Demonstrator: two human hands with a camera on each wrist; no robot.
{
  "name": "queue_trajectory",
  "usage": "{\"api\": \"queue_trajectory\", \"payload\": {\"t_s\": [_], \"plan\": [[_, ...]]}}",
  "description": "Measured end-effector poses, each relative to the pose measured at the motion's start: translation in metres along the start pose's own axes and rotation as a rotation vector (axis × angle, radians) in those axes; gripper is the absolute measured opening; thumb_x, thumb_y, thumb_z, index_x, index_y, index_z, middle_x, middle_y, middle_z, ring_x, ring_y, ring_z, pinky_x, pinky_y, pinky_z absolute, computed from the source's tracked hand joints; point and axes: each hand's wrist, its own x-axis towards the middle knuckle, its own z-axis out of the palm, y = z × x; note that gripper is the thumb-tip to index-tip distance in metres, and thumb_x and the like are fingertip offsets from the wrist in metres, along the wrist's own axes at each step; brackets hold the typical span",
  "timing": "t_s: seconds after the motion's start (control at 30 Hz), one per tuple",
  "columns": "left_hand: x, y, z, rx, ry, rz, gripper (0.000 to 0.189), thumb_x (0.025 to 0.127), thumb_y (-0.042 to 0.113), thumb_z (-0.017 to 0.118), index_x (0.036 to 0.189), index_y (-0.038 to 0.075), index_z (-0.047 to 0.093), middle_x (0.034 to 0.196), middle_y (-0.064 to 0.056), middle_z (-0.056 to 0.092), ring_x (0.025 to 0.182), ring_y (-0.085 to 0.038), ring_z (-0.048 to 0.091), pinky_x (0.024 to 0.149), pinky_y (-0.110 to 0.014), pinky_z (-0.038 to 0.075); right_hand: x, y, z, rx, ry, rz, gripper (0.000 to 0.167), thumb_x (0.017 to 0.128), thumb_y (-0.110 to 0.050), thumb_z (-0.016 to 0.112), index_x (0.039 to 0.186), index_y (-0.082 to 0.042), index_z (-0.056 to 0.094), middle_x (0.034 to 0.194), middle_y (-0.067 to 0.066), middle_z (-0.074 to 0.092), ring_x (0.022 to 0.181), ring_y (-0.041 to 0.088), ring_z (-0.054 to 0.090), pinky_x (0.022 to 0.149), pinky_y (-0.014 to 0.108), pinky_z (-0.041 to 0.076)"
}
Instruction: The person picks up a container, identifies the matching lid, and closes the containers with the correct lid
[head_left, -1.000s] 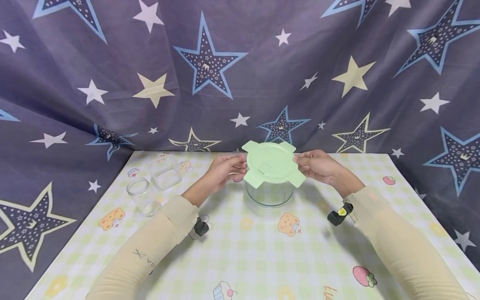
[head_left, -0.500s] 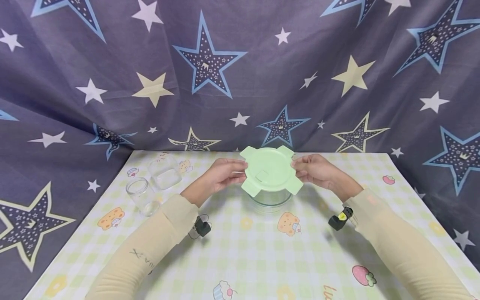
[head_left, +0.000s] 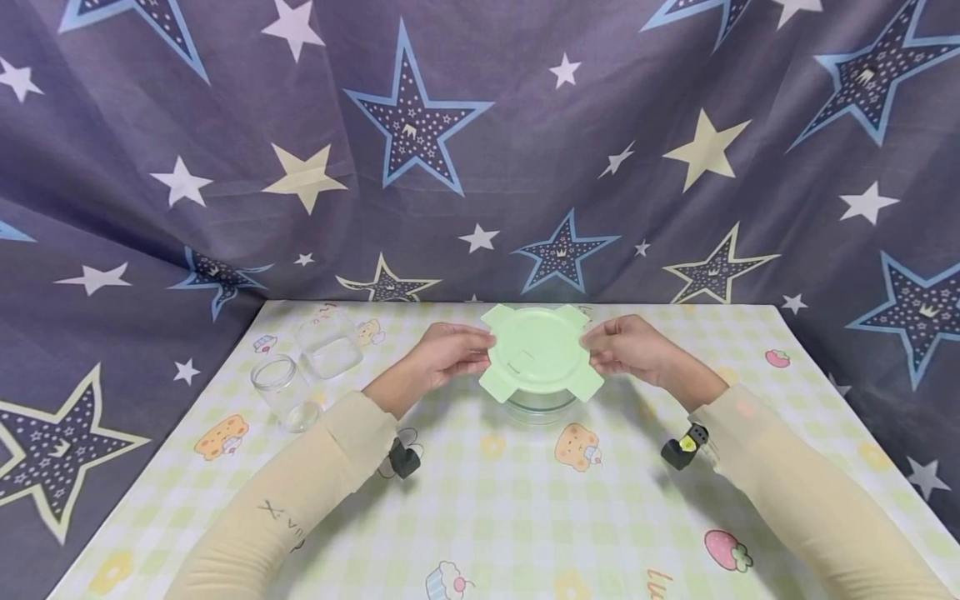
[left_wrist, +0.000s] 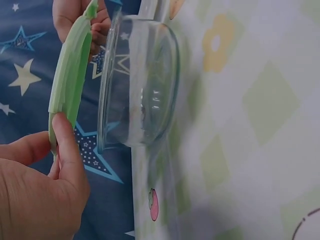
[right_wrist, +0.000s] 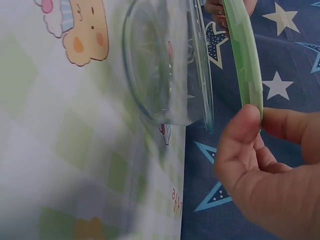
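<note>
Evenly held from opposite sides, the pale green lid (head_left: 540,346) hangs just above the glass bowl (left_wrist: 150,85), with a gap visible between it and the rim in both wrist views. The left hand (head_left: 453,348) pinches its left edge between thumb and fingers, and the right hand (head_left: 630,348) pinches the right edge likewise. The bowl stands upright on the checked surface (head_left: 480,517), well apart from the 2 clear containers to the left. To seat the lid well, I would judge, keep it level, centre its circle over the rim, and lower both sides together so neither catches first. The 4 flaps jut outward; keeping them clear of the rim and fingertips from underneath should help it sit flush.
</note>
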Motion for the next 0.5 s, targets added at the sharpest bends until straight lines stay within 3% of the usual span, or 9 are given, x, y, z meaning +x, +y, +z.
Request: {"api": "queue_trajectory", "payload": {"t_s": [0.37,0.5], "plan": [[-0.006,-0.006,-0.002,0.019,0.025,-0.028,0.026,0.092,-0.002,0.071,0.118,-0.009,0.068,0.076,-0.007,0.071,0.061,-0.012,0.067,0.067,-0.023,0.062,-0.006,0.005,0.010,-0.097,0.046,0.013,0.021,0.101,-0.002,0.059,0.116,0.012,0.057,0.092,0.009,0.063,0.073,0.014,0.065,0.074,0.027,0.061],[-0.007,-0.007,-0.002,0.034,0.018,-0.038,0.025,0.092,-0.003,0.072,0.115,-0.009,0.068,0.074,-0.008,0.070,0.060,-0.012,0.067,0.072,-0.027,0.062,-0.008,0.008,0.012,-0.116,0.050,0.010,0.020,0.101,-0.002,0.060,0.115,0.012,0.057,0.093,0.011,0.064,0.073,0.015,0.066,0.073,0.027,0.062]]}}
